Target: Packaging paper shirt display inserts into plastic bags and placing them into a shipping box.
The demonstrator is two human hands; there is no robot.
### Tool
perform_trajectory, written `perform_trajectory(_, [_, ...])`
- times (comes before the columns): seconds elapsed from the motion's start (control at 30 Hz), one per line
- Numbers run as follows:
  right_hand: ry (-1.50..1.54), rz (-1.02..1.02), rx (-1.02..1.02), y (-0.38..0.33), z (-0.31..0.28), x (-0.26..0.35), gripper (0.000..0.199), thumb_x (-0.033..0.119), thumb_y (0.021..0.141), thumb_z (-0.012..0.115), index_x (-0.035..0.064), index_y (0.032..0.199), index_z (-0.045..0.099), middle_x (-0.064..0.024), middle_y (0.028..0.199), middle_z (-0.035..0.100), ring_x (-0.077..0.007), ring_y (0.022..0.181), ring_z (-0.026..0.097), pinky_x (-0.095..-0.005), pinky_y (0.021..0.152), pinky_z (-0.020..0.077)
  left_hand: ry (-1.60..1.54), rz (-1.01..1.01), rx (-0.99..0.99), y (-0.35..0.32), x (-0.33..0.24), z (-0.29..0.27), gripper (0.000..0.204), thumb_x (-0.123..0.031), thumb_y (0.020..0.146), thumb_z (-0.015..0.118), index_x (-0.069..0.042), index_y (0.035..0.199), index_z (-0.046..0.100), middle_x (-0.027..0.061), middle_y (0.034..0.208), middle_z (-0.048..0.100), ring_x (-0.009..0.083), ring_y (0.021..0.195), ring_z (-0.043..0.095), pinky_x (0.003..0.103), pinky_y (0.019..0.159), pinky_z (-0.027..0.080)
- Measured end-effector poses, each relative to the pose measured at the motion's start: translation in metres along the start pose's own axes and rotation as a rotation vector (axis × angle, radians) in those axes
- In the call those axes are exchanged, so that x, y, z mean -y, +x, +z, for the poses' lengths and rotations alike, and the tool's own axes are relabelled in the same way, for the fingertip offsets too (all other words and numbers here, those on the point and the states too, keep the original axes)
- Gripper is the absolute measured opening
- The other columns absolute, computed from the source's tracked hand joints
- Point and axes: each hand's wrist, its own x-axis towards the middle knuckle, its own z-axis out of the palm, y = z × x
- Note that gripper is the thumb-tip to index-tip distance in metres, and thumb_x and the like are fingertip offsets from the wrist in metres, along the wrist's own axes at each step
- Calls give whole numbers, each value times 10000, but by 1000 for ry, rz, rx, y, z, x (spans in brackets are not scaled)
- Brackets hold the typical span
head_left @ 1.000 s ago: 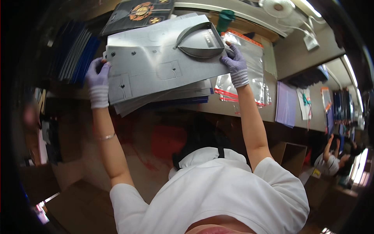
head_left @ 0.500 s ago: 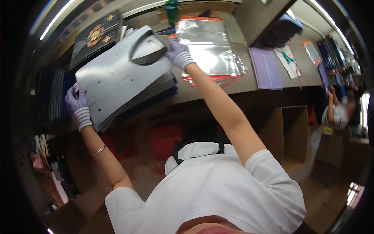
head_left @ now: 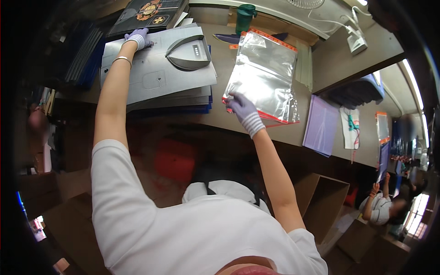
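Grey shirt-shaped sheet (head_left: 137,82) lies under the left hand (head_left: 139,37).

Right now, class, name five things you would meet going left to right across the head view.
A dark blue stack of flat pieces, a flat grey rectangular piece with a raised collar shape, clear plastic bags with red edges, flat purple sheets, a narrow white piece.
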Motion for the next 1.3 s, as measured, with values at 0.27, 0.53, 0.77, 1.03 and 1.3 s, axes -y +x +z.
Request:
perform_trajectory(0.27, [-270,3,197,-31,9,-62,295,161,802,562,-8,1045,557,-140,957,624,-226,881,609,-291,803,464,24,104,-138,42,42,-11,707,-480,577,748,-83,1116,520,146,1108,555,288,1030,527,393,876,415])
perform_trajectory(0.53, [326,23,319,-88,10,-34,738,359,787,638,-13,1317,283,-144,1258,444,-229,1161,439,-318,950,360,-804,918,-104,-137,-13,-124,156,-101,780,646,-11,865,551,-9,797,568,38,726,479,202,662,415])
perform_trajectory(0.77, [411,-224,-237,-112,-68,-12,714,317,786,655,6,1315,290,-141,1256,437,-211,1137,451,-293,920,375,-1586,636,37,-249,-108,-17,205,-30,808,593,18,1006,582,17,871,613,70,789,532,204,747,431])
perform_trajectory(1.03, [-218,-242,-719,-119,-250,10,1011,455,612,765,5,1334,219,-206,1283,379,-277,1180,395,-394,969,349,-2013,533,643,-294,-278,118,332,-122,828,609,3,1125,532,26,986,598,81,871,521,213,753,422])
perform_trajectory(1.3, [-950,232,-943,-102,-290,-1,1183,566,487,772,67,1362,152,-247,1286,327,-393,1166,384,-480,965,345,-1789,456,764,-331,-357,139,355,-152,829,608,19,1128,521,45,973,605,99,870,525,236,796,428])
